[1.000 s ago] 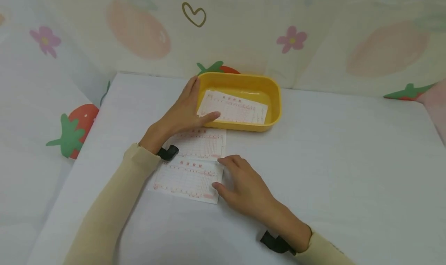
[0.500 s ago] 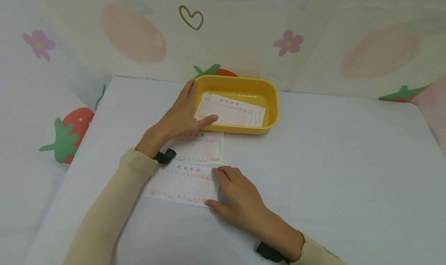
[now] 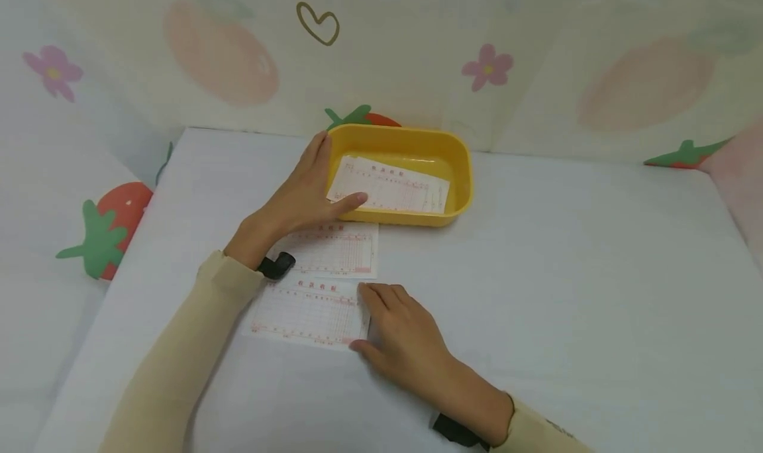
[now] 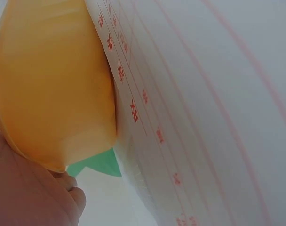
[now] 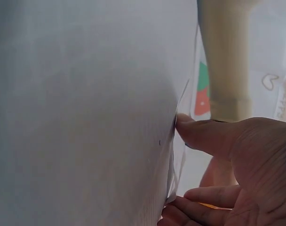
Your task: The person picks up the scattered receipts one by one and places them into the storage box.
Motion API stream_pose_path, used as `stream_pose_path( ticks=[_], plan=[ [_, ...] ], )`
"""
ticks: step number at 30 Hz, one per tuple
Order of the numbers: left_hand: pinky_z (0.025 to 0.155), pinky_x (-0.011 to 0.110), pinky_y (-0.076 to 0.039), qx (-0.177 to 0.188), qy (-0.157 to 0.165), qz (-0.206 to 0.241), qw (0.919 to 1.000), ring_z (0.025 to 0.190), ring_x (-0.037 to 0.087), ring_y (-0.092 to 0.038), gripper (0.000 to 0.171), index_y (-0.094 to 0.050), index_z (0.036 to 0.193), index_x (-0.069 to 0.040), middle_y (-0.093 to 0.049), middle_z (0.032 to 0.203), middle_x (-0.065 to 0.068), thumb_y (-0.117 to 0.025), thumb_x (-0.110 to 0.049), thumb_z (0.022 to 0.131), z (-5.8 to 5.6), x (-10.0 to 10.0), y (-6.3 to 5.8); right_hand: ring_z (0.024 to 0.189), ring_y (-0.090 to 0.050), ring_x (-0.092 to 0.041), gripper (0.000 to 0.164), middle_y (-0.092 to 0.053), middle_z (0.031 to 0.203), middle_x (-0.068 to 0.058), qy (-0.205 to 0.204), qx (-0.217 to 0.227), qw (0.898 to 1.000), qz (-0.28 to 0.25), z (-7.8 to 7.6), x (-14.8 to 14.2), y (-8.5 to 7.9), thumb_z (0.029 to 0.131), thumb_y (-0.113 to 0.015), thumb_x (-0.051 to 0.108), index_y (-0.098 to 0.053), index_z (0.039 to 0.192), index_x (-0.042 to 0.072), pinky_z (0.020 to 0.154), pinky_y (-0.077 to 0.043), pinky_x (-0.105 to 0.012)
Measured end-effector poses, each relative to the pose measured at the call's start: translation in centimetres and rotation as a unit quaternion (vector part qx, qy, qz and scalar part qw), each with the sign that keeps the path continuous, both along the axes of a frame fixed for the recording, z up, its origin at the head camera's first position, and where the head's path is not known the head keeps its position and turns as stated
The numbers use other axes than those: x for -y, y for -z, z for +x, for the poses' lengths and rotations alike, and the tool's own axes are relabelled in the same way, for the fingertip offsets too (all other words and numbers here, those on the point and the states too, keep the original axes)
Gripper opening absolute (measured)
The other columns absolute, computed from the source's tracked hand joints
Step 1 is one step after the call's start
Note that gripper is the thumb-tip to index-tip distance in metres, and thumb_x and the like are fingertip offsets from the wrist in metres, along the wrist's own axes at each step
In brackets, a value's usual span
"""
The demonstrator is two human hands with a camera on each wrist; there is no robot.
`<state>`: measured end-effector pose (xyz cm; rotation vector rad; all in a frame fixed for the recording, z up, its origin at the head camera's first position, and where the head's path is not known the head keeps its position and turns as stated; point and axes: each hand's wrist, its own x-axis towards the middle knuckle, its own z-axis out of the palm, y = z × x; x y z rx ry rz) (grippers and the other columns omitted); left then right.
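Note:
My left hand [image 3: 292, 191] grips the left end of a yellow plastic basin [image 3: 411, 218], thumb over the front rim and fingers along the outer side. Several printed receipt slips [image 3: 387, 187] lie inside it. In front of the basin is another receipt slip [image 3: 336, 253], partly under my left wrist. My right hand [image 3: 411, 337] holds the right end of the nearest receipt slip [image 3: 304, 314], thumb at the lower corner and fingers at the upper one. The right wrist view shows that slip's edge [image 5: 172, 174] slightly raised between thumb [image 5: 204, 134] and fingers.
A white-covered table [image 3: 566, 294] carries everything. Behind it hangs a pale cloth [image 3: 417, 62] printed with strawberries, flowers and a heart. Each wrist wears a small black camera mount, one on the left wrist [image 3: 277, 266].
My right hand has moved slightly down and left and closed onto the nearest slip's right end. My left hand stays on the basin; the whole scene shifts slightly left in the head view.

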<state>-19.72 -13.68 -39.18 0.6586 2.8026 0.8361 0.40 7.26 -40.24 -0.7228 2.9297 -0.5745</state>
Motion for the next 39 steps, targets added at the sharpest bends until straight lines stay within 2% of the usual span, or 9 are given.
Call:
stream_pose_path(
  ticks=[4, 8, 14, 17, 21, 26, 30, 36, 39],
  plan=[
    [0.135, 0.055, -0.019, 0.003, -0.004, 0.002, 1.0, 0.168, 0.033, -0.005, 0.126, 0.01, 0.17, -0.008, 0.01, 0.18, 0.011, -0.062, -0.074, 0.091, 0.0, 0.0, 0.0, 0.131, -0.062, -0.026, 0.079, -0.066, 0.141, -0.009, 0.002, 0.011, 1.0, -0.013, -0.1, 0.1, -0.2, 0.084, -0.091, 0.036, -0.057, 0.148, 0.004, 0.11, -0.055, -0.039],
    [0.135, 0.056, -0.02, 0.004, -0.005, 0.001, 1.0, 0.168, 0.033, -0.006, 0.126, 0.01, 0.17, -0.009, 0.01, 0.18, 0.01, -0.062, -0.075, 0.091, -0.1, 0.0, 0.1, 0.129, -0.061, -0.026, 0.077, -0.065, 0.14, -0.009, 0.015, 0.062, 0.997, -0.047, -0.3, 0.2, -0.2, 0.085, -0.091, 0.029, -0.057, 0.15, 0.005, 0.11, -0.055, -0.04],
    [0.135, 0.056, -0.02, 0.004, -0.006, -0.004, 1.0, 0.168, 0.033, -0.005, 0.126, 0.01, 0.17, -0.008, 0.01, 0.18, 0.011, -0.062, -0.075, 0.091, 0.1, 0.1, 0.0, 0.106, -0.064, -0.017, 0.064, -0.067, 0.124, -0.005, 0.032, 0.136, 0.98, -0.142, -1.1, 0.1, 0.0, 0.086, -0.088, 0.012, -0.063, 0.144, 0.005, 0.093, -0.059, -0.031],
    [0.135, 0.055, -0.019, 0.001, -0.006, -0.002, 1.0, 0.168, 0.033, -0.005, 0.126, 0.009, 0.17, -0.007, 0.01, 0.18, 0.011, -0.062, -0.075, 0.091, 0.1, 0.1, -0.1, 0.091, -0.063, -0.012, 0.054, -0.067, 0.111, -0.002, 0.029, 0.147, 0.971, -0.187, -1.4, -0.1, 0.1, 0.086, -0.085, 0.003, -0.068, 0.138, 0.004, 0.082, -0.058, -0.024],
    [0.135, 0.055, -0.019, -0.004, -0.008, 0.002, 1.0, 0.168, 0.033, -0.006, 0.126, 0.009, 0.17, -0.007, 0.01, 0.18, 0.01, -0.062, -0.075, 0.091, 0.0, 0.1, -0.1, 0.086, -0.066, -0.01, 0.046, -0.07, 0.105, -0.004, 0.027, 0.15, 0.961, -0.23, -1.7, -0.3, 0.2, 0.086, -0.082, -0.004, -0.072, 0.13, 0.003, 0.078, -0.059, -0.021],
    [0.135, 0.054, -0.019, 0.002, -0.009, -0.004, 1.0, 0.168, 0.033, -0.006, 0.127, 0.01, 0.17, -0.007, 0.011, 0.18, 0.01, -0.061, -0.076, 0.091, -0.1, 0.1, -0.1, 0.084, -0.065, -0.009, 0.044, -0.071, 0.106, -0.005, 0.033, 0.142, 0.961, -0.234, -1.7, 0.0, 0.4, 0.086, -0.083, -0.002, -0.073, 0.128, 0.004, 0.075, -0.058, -0.019],
    [0.136, 0.054, -0.017, 0.007, -0.009, -0.014, 0.9998, 0.168, 0.032, -0.002, 0.129, 0.011, 0.169, -0.006, 0.014, 0.18, 0.01, -0.059, -0.079, 0.09, -0.1, 0.1, -0.1, 0.092, -0.062, -0.011, 0.052, -0.064, 0.122, -0.004, 0.034, 0.13, 0.971, -0.196, -1.3, 0.5, 0.5, 0.087, -0.087, 0.012, -0.07, 0.136, 0.008, 0.079, -0.056, -0.022],
    [0.136, 0.054, -0.017, 0.009, -0.006, -0.012, 0.9999, 0.168, 0.032, -0.001, 0.129, 0.011, 0.169, -0.006, 0.014, 0.18, 0.01, -0.059, -0.08, 0.09, -0.1, 0.1, -0.2, 0.139, -0.053, -0.023, 0.062, -0.054, 0.155, -0.004, -0.012, 0.094, 0.988, -0.118, -1.0, 1.1, 0.6, 0.088, -0.088, 0.022, -0.065, 0.145, 0.012, 0.117, -0.05, -0.04],
    [0.136, 0.054, -0.017, 0.012, -0.004, -0.008, 0.9999, 0.169, 0.032, -0.001, 0.129, 0.011, 0.169, -0.006, 0.015, 0.179, 0.01, -0.06, -0.079, 0.09, 0.0, 0.1, -0.2, 0.146, -0.05, -0.022, 0.059, -0.056, 0.158, -0.002, -0.033, 0.09, 0.99, -0.104, -1.0, 1.1, 0.7, 0.091, -0.085, 0.021, -0.064, 0.146, 0.013, 0.123, -0.045, -0.041]
  ],
)
